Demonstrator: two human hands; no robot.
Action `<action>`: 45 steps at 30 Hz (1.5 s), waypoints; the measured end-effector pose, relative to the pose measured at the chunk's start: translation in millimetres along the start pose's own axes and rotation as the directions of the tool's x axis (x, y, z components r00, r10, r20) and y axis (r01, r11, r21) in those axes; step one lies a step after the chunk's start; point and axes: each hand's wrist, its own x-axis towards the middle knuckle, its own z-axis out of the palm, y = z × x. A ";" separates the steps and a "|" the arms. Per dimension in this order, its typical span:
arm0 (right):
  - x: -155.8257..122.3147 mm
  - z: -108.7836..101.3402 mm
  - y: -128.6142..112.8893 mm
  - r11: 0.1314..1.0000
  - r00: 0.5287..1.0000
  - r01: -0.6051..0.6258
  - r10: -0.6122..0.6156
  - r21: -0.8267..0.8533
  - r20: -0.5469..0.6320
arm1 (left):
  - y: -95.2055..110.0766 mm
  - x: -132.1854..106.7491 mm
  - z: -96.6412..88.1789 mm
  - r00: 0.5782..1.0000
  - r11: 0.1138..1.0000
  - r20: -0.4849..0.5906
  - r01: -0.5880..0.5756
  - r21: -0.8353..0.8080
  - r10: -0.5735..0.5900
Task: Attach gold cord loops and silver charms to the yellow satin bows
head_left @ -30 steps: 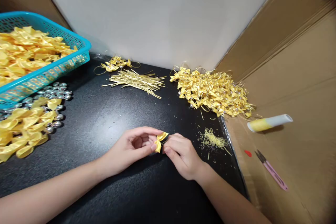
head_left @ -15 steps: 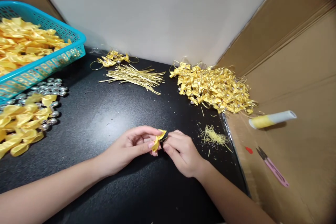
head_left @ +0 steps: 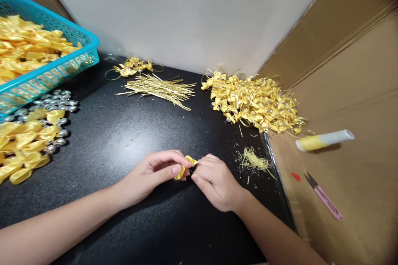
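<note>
Between thumb and fingers, my left hand (head_left: 163,169) pinches a small yellow satin ribbon bow (head_left: 179,172), partly covered by the fingers. Close beside it on the right, my right hand (head_left: 216,180) is closed on a thin thread (head_left: 190,171) that runs to the bow; most of the thread is hidden in the fist. Both hands are low over the black tabletop (head_left: 124,145). Beyond them lies a bundle of gold twist ties (head_left: 161,89).
A teal basket (head_left: 79,56) of yellow bows stands left, with silver beads (head_left: 59,101) and loose bows (head_left: 25,145) before it. Finished-looking bows (head_left: 251,99) are heaped at back right. Thread scraps (head_left: 255,159), pink snips (head_left: 326,201) and a tube (head_left: 325,140) lie right.
My left fingers have shifted slightly over the bow, which has turned and is more covered. The right hand keeps its grip almost in place. The view has shifted slightly.
</note>
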 end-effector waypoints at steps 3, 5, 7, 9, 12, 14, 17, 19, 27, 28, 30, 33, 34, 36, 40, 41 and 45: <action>-0.1 0.6 0.5 1.000 1.000 0.001 -0.001 -0.010 -0.004 | 0.8 0.6 1.2 1.000 1.000 -0.017 0.009 0.002 -0.009; -0.1 0.7 1.0 1.000 1.000 -0.001 0.001 -0.012 -0.019 | 2.0 1.1 2.1 0.999 1.000 -0.022 0.027 -0.005 -0.027; -0.1 0.3 1.3 1.000 1.000 0.005 -0.005 -0.010 -0.030 | 2.8 1.5 2.5 0.999 0.999 -0.009 0.036 -0.013 -0.036; -0.1 -0.2 1.4 1.000 0.999 0.011 -0.011 -0.006 -0.032 | 3.0 1.7 2.2 0.999 0.999 0.002 0.044 -0.020 -0.044; 0.3 -0.5 1.4 1.000 1.000 0.005 -0.006 -0.013 -0.027 | 2.2 1.8 0.8 0.998 0.998 0.000 0.062 -0.026 -0.062; 0.7 -0.4 1.4 1.000 1.000 0.002 -0.003 -0.022 -0.018 | 1.8 1.8 -0.3 0.999 0.998 0.007 0.050 -0.025 -0.050; 1.2 -0.1 1.4 1.000 1.000 0.003 -0.004 -0.028 -0.011 | 1.8 1.8 -1.7 0.999 0.999 0.037 0.023 -0.030 -0.022; 1.5 0.0 1.4 1.000 1.000 0.001 -0.002 -0.022 -0.014 | 2.1 1.9 -2.4 0.998 0.999 0.059 0.019 -0.034 -0.016; 2.1 0.6 1.7 1.000 1.000 0.017 -0.017 -0.011 -0.010 | 0.9 3.0 -3.6 0.995 0.999 0.099 0.029 -0.036 -0.025; 2.0 0.7 1.7 1.000 1.000 0.019 -0.019 -0.012 -0.007 | 0.7 2.8 -3.7 0.994 0.999 0.103 0.035 -0.034 -0.031; 2.0 0.8 1.7 1.000 1.000 0.025 -0.025 -0.017 -0.004 | 0.2 2.4 -3.9 0.994 0.999 0.107 0.042 -0.034 -0.038; 2.0 1.2 1.7 0.999 0.999 0.033 -0.033 -0.024 -0.009 | -1.0 2.1 -4.3 0.993 0.999 0.114 0.041 -0.030 -0.038; 2.0 1.4 1.7 0.999 0.999 0.036 -0.036 -0.025 -0.011 | -1.5 2.1 -4.5 0.992 0.999 0.118 0.040 -0.028 -0.036; 2.1 1.9 1.6 0.999 0.999 0.040 -0.040 -0.030 -0.014 | -2.2 2.3 -4.9 0.992 0.999 0.123 0.036 -0.024 -0.033; 2.2 2.4 1.7 0.999 1.000 0.030 -0.030 -0.037 -0.006 | -1.5 2.5 -5.1 0.993 0.998 0.118 0.033 -0.046 -0.027; 2.1 2.2 1.8 0.999 1.000 0.024 -0.025 -0.033 -0.007 | -0.9 2.5 -5.1 0.994 0.998 0.109 0.033 -0.055 -0.027; 1.1 0.7 2.1 1.000 0.999 0.016 -0.015 0.020 -0.032 | 2.2 3.5 -5.2 1.000 0.997 0.006 0.001 -0.081 -0.001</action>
